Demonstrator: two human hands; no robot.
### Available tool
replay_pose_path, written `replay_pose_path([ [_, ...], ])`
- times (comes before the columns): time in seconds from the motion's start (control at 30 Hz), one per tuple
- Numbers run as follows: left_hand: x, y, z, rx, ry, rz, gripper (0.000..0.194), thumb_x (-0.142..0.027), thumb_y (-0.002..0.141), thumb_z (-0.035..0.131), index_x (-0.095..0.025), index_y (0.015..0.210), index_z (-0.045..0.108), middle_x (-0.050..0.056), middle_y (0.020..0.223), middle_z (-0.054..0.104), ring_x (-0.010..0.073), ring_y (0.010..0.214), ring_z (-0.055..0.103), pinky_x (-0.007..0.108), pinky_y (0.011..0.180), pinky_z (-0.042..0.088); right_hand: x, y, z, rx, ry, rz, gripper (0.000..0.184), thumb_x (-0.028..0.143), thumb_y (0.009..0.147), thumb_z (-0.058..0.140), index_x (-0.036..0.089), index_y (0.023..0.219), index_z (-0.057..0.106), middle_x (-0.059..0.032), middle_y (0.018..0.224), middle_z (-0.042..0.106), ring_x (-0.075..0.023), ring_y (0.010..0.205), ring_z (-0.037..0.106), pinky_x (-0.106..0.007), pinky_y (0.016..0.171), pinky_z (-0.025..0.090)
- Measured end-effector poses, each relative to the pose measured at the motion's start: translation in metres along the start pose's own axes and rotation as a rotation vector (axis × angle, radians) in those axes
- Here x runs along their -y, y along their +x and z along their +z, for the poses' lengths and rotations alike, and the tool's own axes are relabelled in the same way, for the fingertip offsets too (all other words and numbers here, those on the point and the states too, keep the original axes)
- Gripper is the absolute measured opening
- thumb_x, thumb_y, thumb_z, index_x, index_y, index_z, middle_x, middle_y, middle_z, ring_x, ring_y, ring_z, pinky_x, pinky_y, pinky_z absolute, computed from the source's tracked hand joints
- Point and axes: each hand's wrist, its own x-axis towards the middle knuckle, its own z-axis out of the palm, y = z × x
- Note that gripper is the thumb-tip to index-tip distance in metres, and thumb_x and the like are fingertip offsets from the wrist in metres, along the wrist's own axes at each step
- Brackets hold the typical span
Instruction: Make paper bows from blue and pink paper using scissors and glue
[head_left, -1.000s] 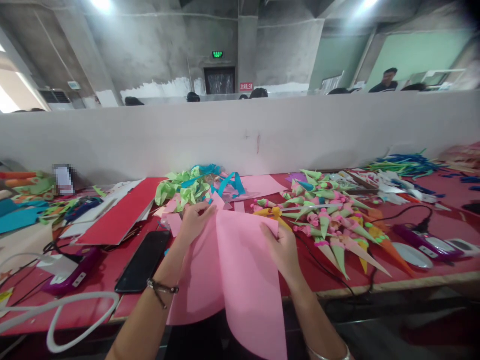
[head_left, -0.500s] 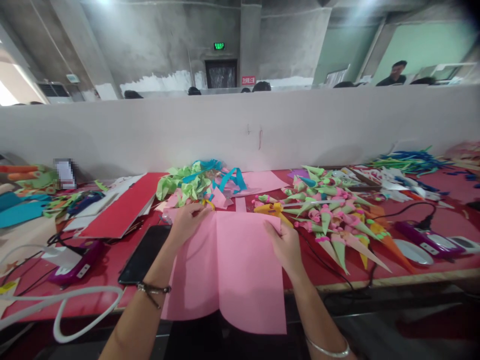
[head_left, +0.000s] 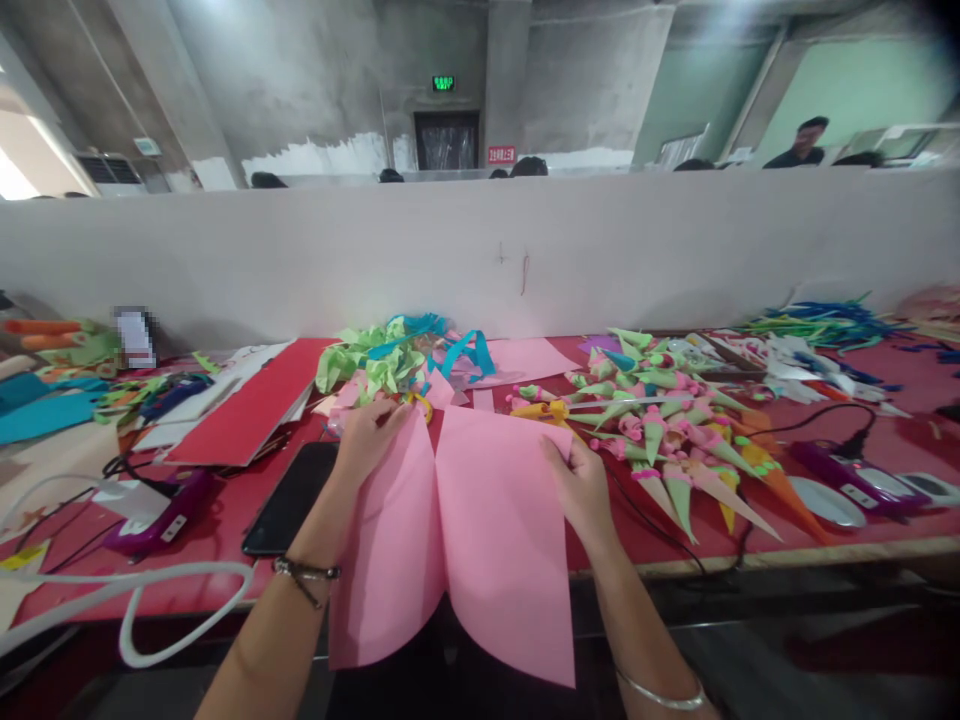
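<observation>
A large sheet of pink paper [head_left: 506, 540] hangs upright before me at the table's front edge, bent along a crease down its middle. At the top of that crease a narrow V-shaped gap parts the two halves. My left hand [head_left: 371, 440] is closed on the upper left part, its fingertips near the gap. The upper right corner is pinched in my right hand [head_left: 577, 490], thumb on the near face. Just behind the sheet lie yellow-handled scissors [head_left: 427, 405], partly hidden, and a yellow glue gun [head_left: 540, 410].
A black phone [head_left: 289, 505] and red boards [head_left: 247, 405] lie left. Crumpled green paper [head_left: 367, 360] sits behind. Paper cones [head_left: 660, 430] are heaped to the right. Purple power strips [head_left: 161, 515] with cables flank the work area. A white partition [head_left: 375, 255] stands behind the table.
The pink sheet has opened at the top of its crease, where a gap now shows. Its halves bend more, and my hands have moved slightly apart.
</observation>
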Motion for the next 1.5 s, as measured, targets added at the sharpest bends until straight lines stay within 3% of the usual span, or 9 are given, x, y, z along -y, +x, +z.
replay_pose_path([
  [0.13, -0.001, 0.000, 0.000, -0.047, -0.015, -0.054, 0.034, -0.041, 0.075, 0.042, -0.016, 0.052, 0.042, -0.005, 0.049, 0.032, 0.0085, 0.050, 0.031, 0.020, 0.048, 0.024, -0.001, -0.003, -0.002, 0.271, 0.118, 0.125, 0.035, 0.042, 0.071, 0.054, 0.011, 0.085, 0.063, -0.0074, 0.081, 0.066, -0.0219, 0.074, 0.060, -0.029, 0.062, 0.047],
  [0.2, 0.001, -0.001, -0.003, -0.040, -0.046, -0.072, 0.034, -0.041, 0.075, 0.043, -0.016, 0.053, 0.045, -0.004, 0.050, 0.034, 0.0088, 0.050, 0.032, 0.020, 0.048, 0.025, -0.003, -0.006, -0.004, 0.313, 0.075, 0.164, 0.035, 0.042, 0.071, 0.054, 0.010, 0.081, 0.064, -0.0079, 0.075, 0.067, -0.0231, 0.070, 0.061, -0.030, 0.058, 0.048],
  [0.37, 0.015, -0.011, -0.021, 0.108, -0.220, -0.205, 0.029, -0.041, 0.069, 0.050, -0.015, 0.057, 0.054, -0.004, 0.052, 0.045, 0.0094, 0.051, 0.039, 0.020, 0.048, 0.030, -0.005, -0.006, -0.010, 0.158, -0.001, 0.063, 0.037, 0.040, 0.075, 0.050, 0.010, 0.093, 0.063, -0.0087, 0.081, 0.067, -0.0246, 0.078, 0.061, -0.031, 0.062, 0.048],
  [0.5, 0.027, -0.028, -0.031, 0.060, -0.378, -0.439, 0.022, -0.037, 0.064, 0.057, -0.017, 0.069, 0.061, -0.001, 0.069, 0.059, 0.0127, 0.066, 0.052, 0.021, 0.059, 0.040, -0.006, -0.003, -0.012, 0.072, -0.031, 0.000, 0.035, 0.039, 0.076, 0.049, 0.011, 0.093, 0.063, -0.0099, 0.088, 0.067, -0.0250, 0.084, 0.060, -0.033, 0.070, 0.047],
  [0.63, 0.031, -0.041, -0.028, 0.040, -0.502, -0.531, 0.030, -0.038, 0.069, 0.053, -0.018, 0.090, 0.060, 0.005, 0.087, 0.065, 0.0171, 0.080, 0.058, 0.027, 0.069, 0.045, -0.007, -0.001, -0.012, 0.013, -0.091, -0.035, 0.034, 0.040, 0.076, 0.049, 0.011, 0.089, 0.063, -0.0117, 0.090, 0.066, -0.0254, 0.087, 0.060, -0.034, 0.074, 0.046],
  [0.83, 0.018, -0.059, -0.022, 0.198, -0.892, -0.924, 0.027, -0.040, 0.065, 0.060, -0.015, 0.075, 0.064, 0.008, 0.067, 0.067, 0.0201, 0.060, 0.061, 0.032, 0.059, 0.050, -0.005, 0.002, -0.016, -0.013, -0.142, -0.099, 0.033, 0.039, 0.078, 0.047, 0.012, 0.088, 0.063, -0.0105, 0.088, 0.067, -0.0240, 0.084, 0.060, -0.032, 0.074, 0.045],
  [1.0, 0.007, -0.070, -0.022, 0.031, -0.764, -0.858, 0.037, -0.042, 0.057, 0.067, -0.012, 0.077, 0.062, 0.002, 0.056, 0.064, 0.0153, 0.051, 0.058, 0.023, 0.048, 0.045, -0.003, 0.003, -0.021, -0.008, -0.138, -0.072, 0.035, 0.039, 0.077, 0.047, 0.011, 0.092, 0.062, -0.0098, 0.090, 0.067, -0.0235, 0.083, 0.060, -0.031, 0.072, 0.044],
  [1.2, 0.004, -0.072, -0.029, -0.052, -0.537, -0.678, 0.048, -0.054, 0.053, 0.065, -0.010, 0.073, 0.064, 0.000, 0.051, 0.062, 0.0146, 0.052, 0.056, 0.020, 0.045, 0.041, -0.003, 0.002, -0.025, 0.030, -0.159, -0.059, 0.035, 0.041, 0.077, 0.046, 0.012, 0.089, 0.063, -0.0080, 0.086, 0.067, -0.0226, 0.078, 0.059, -0.030, 0.069, 0.044],
  [1.5, 0.029, -0.069, -0.033, -0.185, -0.556, -0.677, 0.042, -0.049, 0.056, 0.065, -0.011, 0.073, 0.064, 0.000, 0.052, 0.062, 0.0131, 0.050, 0.055, 0.019, 0.045, 0.042, -0.015, 0.009, -0.040, -0.216, -0.239, -0.071, 0.039, 0.045, 0.076, 0.046, 0.011, 0.086, 0.062, -0.0119, 0.088, 0.066, -0.0247, 0.086, 0.058, -0.035, 0.076, 0.042],
])
